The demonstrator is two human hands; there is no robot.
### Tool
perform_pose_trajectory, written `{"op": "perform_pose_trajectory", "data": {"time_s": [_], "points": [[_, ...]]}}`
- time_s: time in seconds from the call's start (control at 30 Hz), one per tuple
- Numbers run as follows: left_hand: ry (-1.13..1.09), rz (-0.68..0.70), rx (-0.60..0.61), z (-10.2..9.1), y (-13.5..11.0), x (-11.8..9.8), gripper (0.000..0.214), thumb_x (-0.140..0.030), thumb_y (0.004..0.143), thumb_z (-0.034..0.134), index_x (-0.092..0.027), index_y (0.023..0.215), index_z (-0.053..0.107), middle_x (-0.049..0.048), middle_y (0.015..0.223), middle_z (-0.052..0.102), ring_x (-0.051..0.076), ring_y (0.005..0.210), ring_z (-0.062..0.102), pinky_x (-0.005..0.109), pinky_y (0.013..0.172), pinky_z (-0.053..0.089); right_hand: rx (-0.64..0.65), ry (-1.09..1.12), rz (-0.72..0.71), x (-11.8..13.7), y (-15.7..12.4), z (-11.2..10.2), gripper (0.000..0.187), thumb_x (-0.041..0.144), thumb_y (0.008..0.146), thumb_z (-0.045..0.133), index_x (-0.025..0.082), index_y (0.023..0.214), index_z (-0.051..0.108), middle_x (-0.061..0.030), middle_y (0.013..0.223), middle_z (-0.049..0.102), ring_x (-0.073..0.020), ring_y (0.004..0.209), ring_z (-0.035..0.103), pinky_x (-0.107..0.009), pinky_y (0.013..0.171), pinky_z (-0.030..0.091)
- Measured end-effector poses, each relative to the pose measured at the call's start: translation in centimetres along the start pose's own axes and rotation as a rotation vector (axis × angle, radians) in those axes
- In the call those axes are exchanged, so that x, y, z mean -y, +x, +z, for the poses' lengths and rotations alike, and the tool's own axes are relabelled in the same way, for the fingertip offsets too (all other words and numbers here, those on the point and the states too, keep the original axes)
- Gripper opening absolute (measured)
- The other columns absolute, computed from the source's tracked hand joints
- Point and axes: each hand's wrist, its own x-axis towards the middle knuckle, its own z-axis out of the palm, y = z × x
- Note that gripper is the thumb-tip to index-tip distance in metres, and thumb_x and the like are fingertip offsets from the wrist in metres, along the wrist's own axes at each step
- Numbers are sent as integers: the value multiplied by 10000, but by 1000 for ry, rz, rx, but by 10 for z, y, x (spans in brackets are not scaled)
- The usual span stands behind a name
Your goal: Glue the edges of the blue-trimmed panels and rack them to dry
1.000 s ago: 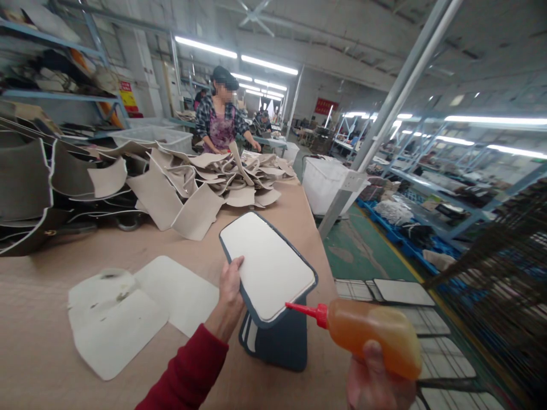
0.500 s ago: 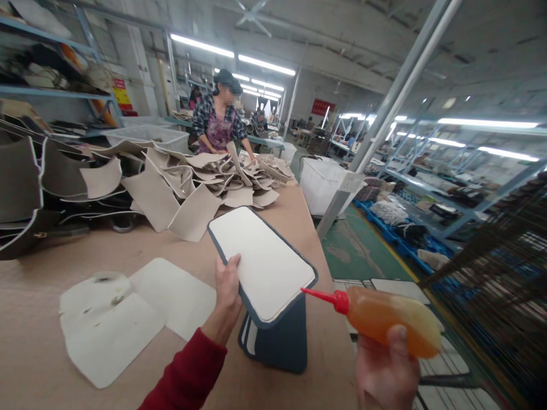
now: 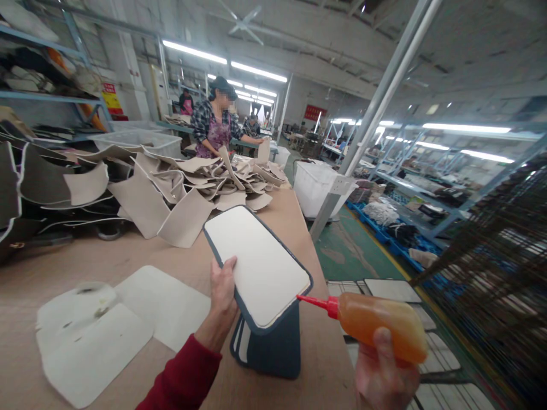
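Note:
My left hand [image 3: 223,287] grips the left edge of a white panel with a dark blue rim [image 3: 256,265], holding it tilted above the table. My right hand [image 3: 384,373] is closed round an orange squeeze bottle [image 3: 380,324] with a red nozzle. The nozzle tip touches the panel's near right corner. Under the panel stands a stack of dark blue panels [image 3: 269,347] on the brown table [image 3: 299,222].
White flat pieces [image 3: 111,324] lie on the table at left. A heap of beige cut pieces [image 3: 192,182] fills the far table, where a person [image 3: 213,119] works. A white bin [image 3: 318,185] and a metal post [image 3: 367,119] stand right; wire racks [image 3: 491,273] at far right.
The view has shifted a little. The bottle's nozzle came back in against the panel's near right corner, and the left hand slid slightly along the panel's edge.

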Motion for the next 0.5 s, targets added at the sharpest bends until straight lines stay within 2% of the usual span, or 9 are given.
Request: {"op": "perform_pose_trajectory", "data": {"time_s": [0.13,0.2,0.27,0.4,0.5], "points": [[12,30,1,2,4,4,171,-156,732,583,-206,875,503,-9,719,621,122,592,597,229,590,513,83,0,197,-5,-27,-6,272,237,663,783,187,893,648,9,791,707,-123,684,656,-189,618,553],[16,50,1,1,4,4,169,-160,737,587,-210,872,498,-11,726,620,123,608,604,222,591,513,97,14,245,-6,-32,-5,297,259,662,785,185,917,652,3,756,703,-137,672,661,-208,609,560],[14,71,2,0,3,2,170,-159,743,585,-212,877,495,-11,736,620,118,611,603,213,586,513,82,40,198,-3,-26,0,326,267,658,787,188,945,655,-3,795,704,-144,711,663,-218,633,559],[-2,80,21,-2,-4,-6,168,-153,757,572,-211,888,483,-10,734,613,108,553,575,211,536,509,46,74,33,6,6,10,312,239,692,764,201,982,657,9,952,691,-138,864,648,-223,748,542],[-6,53,28,-1,-9,-10,152,-157,767,564,-207,885,483,-7,731,611,109,543,570,214,524,508,51,67,5,8,24,12,325,202,698,761,197,1004,652,13,1033,679,-132,923,635,-222,783,539]]}}
